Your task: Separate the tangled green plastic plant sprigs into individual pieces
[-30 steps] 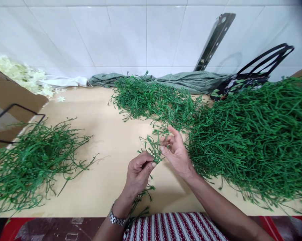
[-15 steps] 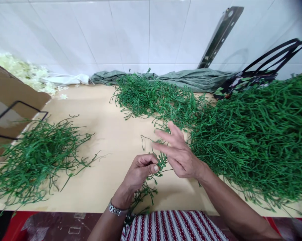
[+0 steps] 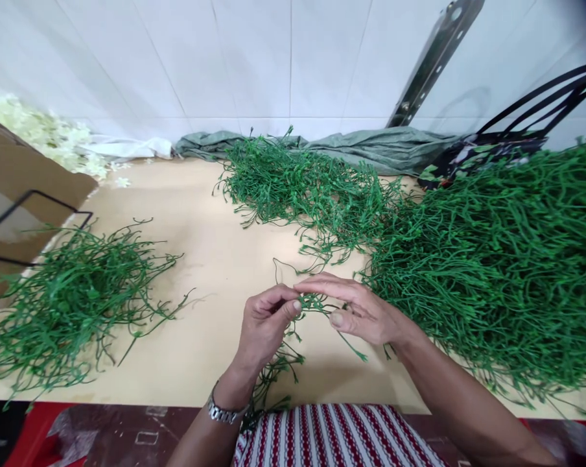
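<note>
Your left hand (image 3: pixel 266 324) is pinched shut on a green plastic sprig (image 3: pixel 317 303), thumb and forefinger clamping it at the stem while the loose ends trail down toward your lap. Your right hand (image 3: pixel 358 311) lies flat over the same sprig, fingers stretched out toward the left hand and the thumb tucked beneath, so it grips the sprig between thumb and fingers just beside your left fingertips. The sprig hangs just above the pale worktop (image 3: pixel 210 259), near its front edge, in the gap between the piles. To your right a large heap of green stems (image 3: pixel 497 259) covers the worktop; a smaller heap (image 3: pixel 303 188) lies behind your hands by the tiled wall, and a loose pile of stems (image 3: pixel 64 305) sits well apart on the left. A steel watch (image 3: pixel 220 412) shows on your left wrist.
</note>
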{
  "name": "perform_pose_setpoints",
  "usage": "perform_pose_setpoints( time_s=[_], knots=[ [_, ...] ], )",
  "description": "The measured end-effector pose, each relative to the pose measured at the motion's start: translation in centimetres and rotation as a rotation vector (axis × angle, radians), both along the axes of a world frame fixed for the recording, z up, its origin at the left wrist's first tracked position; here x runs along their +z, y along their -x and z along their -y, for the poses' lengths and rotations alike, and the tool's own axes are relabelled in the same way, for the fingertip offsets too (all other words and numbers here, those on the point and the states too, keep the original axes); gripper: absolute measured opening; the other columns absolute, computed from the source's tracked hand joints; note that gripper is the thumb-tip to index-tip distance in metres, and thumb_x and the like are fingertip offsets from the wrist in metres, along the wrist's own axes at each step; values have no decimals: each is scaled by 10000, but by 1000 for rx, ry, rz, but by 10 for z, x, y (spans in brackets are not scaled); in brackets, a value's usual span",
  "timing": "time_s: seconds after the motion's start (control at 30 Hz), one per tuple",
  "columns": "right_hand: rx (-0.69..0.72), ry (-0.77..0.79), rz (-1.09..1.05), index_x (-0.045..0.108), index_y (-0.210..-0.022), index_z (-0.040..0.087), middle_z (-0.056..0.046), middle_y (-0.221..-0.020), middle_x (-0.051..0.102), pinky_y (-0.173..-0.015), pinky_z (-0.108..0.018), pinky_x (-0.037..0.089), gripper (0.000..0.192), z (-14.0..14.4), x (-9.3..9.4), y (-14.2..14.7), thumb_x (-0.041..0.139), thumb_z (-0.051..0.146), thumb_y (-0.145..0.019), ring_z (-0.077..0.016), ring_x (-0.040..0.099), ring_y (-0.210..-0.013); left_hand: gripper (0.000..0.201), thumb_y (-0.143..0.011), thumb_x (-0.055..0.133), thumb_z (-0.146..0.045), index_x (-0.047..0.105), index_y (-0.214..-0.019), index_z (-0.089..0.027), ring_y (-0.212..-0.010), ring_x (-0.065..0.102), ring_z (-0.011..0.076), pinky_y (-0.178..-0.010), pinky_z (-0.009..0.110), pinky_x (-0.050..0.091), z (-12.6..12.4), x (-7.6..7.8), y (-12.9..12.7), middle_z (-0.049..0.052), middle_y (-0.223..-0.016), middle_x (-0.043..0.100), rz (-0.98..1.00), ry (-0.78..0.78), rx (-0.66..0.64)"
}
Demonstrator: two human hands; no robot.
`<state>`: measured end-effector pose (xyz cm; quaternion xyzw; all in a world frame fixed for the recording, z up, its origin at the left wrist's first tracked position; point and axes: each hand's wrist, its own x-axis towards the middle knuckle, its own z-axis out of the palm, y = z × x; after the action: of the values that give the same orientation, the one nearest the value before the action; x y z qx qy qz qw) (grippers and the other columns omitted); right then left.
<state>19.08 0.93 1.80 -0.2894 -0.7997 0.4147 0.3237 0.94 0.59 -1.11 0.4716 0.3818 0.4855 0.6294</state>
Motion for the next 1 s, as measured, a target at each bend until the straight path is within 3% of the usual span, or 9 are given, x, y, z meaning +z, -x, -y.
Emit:
perform_pose_setpoints(
  time_s=[0.17, 0.37, 0.57, 0.67, 0.77, 0.87, 1.0],
  knots=[
    [-104, -119, 116, 502, -1185, 135, -122, -1054, 578, -859, -393, 412, 349, 3, 0, 6, 408, 225, -861, -203, 495, -1000, 68, -752, 595, -161, 606, -685, -151, -560, 397, 72, -523, 202, 317, 5, 1, -4, -29, -597, 476, -157, -116, 61],
    [-216, -145, 73, 558, -1079, 159, -75, -871, 565, -756, -334, 427, 269, 4, -5, 6, 368, 223, -899, -175, 502, -849, 94, -757, 593, -190, 589, -675, -143, -525, 352, 65, -481, 191, 290, 4, 8, -3, -36, -557, 440, -226, -102, -24],
    [-94, 37, 83, 388, -1268, 167, -119, -1205, 472, -975, -380, 346, 379, 9, -6, 7, 380, 270, -903, -188, 418, -1148, 71, -756, 591, -194, 590, -704, -146, -521, 371, 66, -483, 181, 319, 3, 15, -7, -34, -561, 464, -231, -103, 16],
    [-125, 109, 56, 347, -1277, 168, -114, -1226, 465, -985, -368, 348, 395, 13, -13, 15, 394, 239, -892, -177, 430, -1149, 70, -763, 581, -203, 591, -723, -146, -569, 442, 79, -522, 185, 367, 5, 15, -13, -10, -636, 535, -213, -89, 25],
    [-197, 114, 66, 412, -1190, 149, -108, -1126, 518, -930, -338, 392, 318, 15, -19, 21, 402, 210, -878, -175, 483, -1061, 95, -761, 579, -225, 590, -722, -139, -616, 481, 96, -563, 201, 396, 5, 16, -14, 11, -686, 563, -186, -61, -13],
    [-300, 26, 120, 494, -1000, 148, -73, -893, 561, -771, -305, 437, 178, 15, -19, 21, 377, 214, -884, -166, 527, -847, 148, -750, 590, -265, 587, -705, -124, -530, 399, 76, -485, 192, 330, 2, 18, -9, -11, -585, 497, -229, -18, -78],
    [-362, -12, 187, 469, -802, 163, -23, -711, 492, -612, -261, 392, 151, 13, -16, 18, 349, 207, -883, -137, 460, -662, 179, -739, 586, -277, 558, -662, -118, -483, 307, 60, -436, 189, 242, -5, 24, 1, -43, -515, 394, -338, 4, -220]
  ],
)
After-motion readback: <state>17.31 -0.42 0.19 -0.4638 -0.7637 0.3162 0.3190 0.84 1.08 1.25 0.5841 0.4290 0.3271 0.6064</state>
